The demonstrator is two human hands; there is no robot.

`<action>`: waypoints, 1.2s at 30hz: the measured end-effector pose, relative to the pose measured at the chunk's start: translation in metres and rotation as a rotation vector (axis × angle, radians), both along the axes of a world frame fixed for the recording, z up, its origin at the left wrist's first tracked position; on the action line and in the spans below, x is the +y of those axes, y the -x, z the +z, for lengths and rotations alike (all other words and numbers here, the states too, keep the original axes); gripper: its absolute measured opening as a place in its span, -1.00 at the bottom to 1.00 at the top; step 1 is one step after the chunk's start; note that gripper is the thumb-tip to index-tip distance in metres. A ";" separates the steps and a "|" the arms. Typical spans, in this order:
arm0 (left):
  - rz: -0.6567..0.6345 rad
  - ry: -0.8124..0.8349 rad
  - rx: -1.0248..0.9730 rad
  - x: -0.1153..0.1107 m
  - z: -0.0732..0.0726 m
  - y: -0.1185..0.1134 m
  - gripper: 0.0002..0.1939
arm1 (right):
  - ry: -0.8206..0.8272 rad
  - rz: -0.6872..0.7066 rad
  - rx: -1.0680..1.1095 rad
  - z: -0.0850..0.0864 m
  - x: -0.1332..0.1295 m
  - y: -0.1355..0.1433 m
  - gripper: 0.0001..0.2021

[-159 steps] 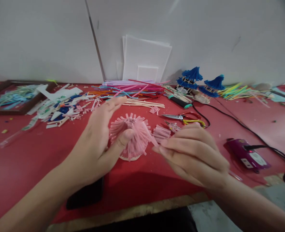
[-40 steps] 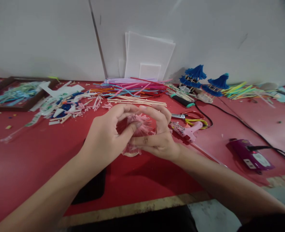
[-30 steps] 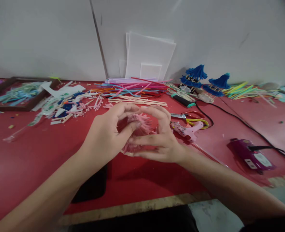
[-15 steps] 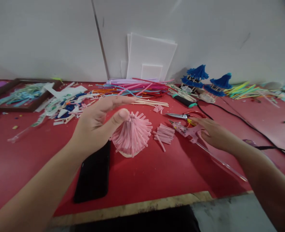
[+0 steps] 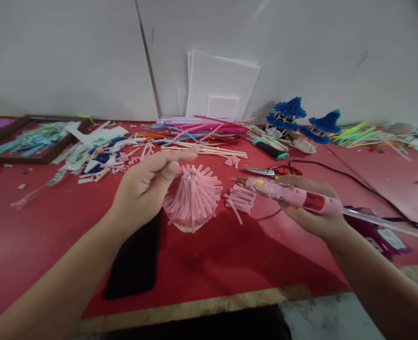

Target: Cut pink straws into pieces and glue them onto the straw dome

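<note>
A pink cone of short straw-like sticks (image 5: 194, 200) on a pale round base stands upright on the red table. Just beside its upper left is my left hand (image 5: 141, 182), index finger stretched out past the thumb, with nothing visible held. Whether the fingertips touch the cone I cannot tell. My right hand (image 5: 310, 219) grips a pink hot glue gun (image 5: 280, 190), raised over the table, its nozzle pointing left. Beneath the nozzle lies a small pile of cut pink sticks (image 5: 240, 199). A clear glue stick (image 5: 389, 223) sticks out of the gun's back.
A black phone (image 5: 133, 264) lies left of the cone. Red-handled scissors (image 5: 260, 171) and a green-black handled tool (image 5: 271, 148) are behind the gun. Blue roofed models (image 5: 288, 113), coloured sticks (image 5: 202, 130), scraps (image 5: 99, 158) and a frame (image 5: 49, 158) line the back. A purple device (image 5: 380, 233) sits right.
My right hand has lifted the glue gun off the table and turned it, its nozzle now further left. My left thumb has drawn closer to the index finger.
</note>
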State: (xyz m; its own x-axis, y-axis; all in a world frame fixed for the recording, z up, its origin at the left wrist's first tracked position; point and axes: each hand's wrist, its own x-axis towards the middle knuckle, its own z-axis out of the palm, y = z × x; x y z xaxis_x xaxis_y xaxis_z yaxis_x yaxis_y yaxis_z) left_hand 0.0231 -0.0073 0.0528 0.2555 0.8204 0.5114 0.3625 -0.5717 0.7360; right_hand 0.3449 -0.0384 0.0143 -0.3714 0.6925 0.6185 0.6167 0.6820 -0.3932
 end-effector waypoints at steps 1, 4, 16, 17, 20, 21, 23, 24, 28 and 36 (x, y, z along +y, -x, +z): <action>0.077 -0.020 -0.050 0.001 -0.002 0.002 -0.80 | 0.003 0.053 0.024 0.006 0.000 0.007 -0.83; 0.265 -0.046 -0.199 0.007 -0.013 0.009 -0.86 | 0.003 0.135 0.109 0.021 0.005 0.021 -0.82; 0.331 -0.066 -0.375 -0.001 -0.040 0.015 -0.55 | -0.061 0.112 0.099 0.013 0.005 0.047 -0.86; 0.357 -0.079 -0.378 -0.001 -0.040 0.014 -0.64 | -0.052 0.105 0.089 0.011 0.003 0.045 -0.84; 0.373 -0.129 -0.405 0.000 -0.040 0.011 -0.84 | -0.025 0.129 0.058 0.006 0.000 0.043 -0.81; 0.360 -0.141 -0.415 0.001 -0.040 0.010 -0.83 | -0.016 0.142 0.054 0.005 0.000 0.043 -0.83; 0.336 -0.145 -0.422 0.001 -0.041 0.009 -0.85 | 0.008 0.157 0.041 0.005 -0.001 0.045 -0.86; 0.333 -0.137 -0.412 0.001 -0.042 0.008 -0.88 | 0.020 0.162 0.038 0.005 -0.001 0.046 -0.87; 0.335 -0.140 -0.429 0.000 -0.046 0.006 -0.93 | 0.063 0.152 0.039 0.005 -0.003 0.047 -0.89; 0.445 -0.035 -0.451 0.004 -0.048 0.006 -0.78 | 0.043 0.133 0.070 0.005 -0.004 0.049 -0.89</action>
State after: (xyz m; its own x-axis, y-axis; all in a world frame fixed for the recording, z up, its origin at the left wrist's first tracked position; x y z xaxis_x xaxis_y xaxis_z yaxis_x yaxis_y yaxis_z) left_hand 0.0174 -0.0032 0.0043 -0.3533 0.7791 0.5178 0.2296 -0.4644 0.8554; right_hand 0.2962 -0.0429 0.0191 -0.4187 0.6662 0.6171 0.4919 0.7376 -0.4626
